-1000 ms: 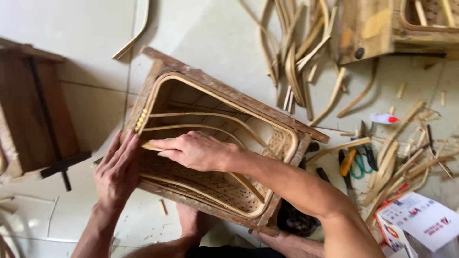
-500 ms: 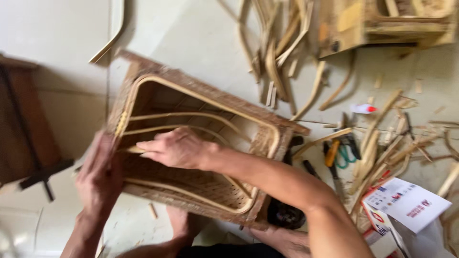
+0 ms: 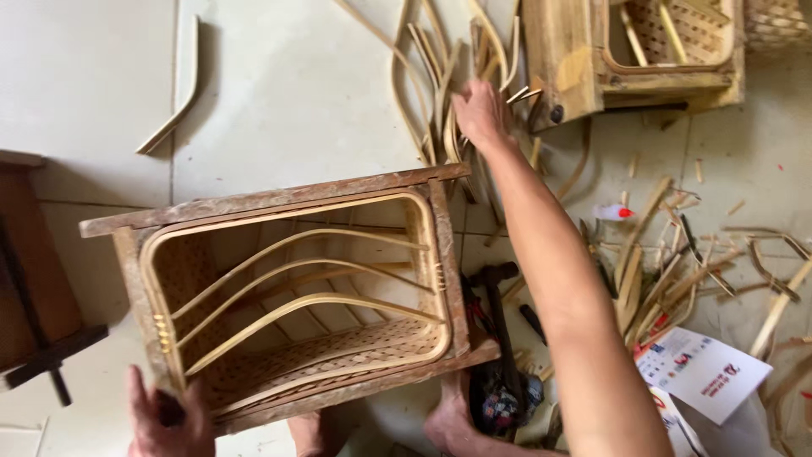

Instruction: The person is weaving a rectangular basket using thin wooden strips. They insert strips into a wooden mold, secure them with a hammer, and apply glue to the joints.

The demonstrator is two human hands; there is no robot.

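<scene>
Our right hand (image 3: pixel 480 114) stretches far beyond the crate (image 3: pixel 288 296), fingers closing on bamboo strips (image 3: pixel 440 93). Our left hand (image 3: pixel 169 419) grips the crate's near corner. A white printed sheet (image 3: pixel 702 372) lies right of the crate. A second ago the right hand rested inside the crate.

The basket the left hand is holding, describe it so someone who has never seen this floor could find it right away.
Start on the pale tiled floor, in the lower left half of the view. There lies a large boxy basket in a rough wooden frame, tipped with its open mouth toward the camera, the left hand gripping its lower corner. Unlike the second framed basket at top right, three bent cane ribs arch across its inside.
</scene>
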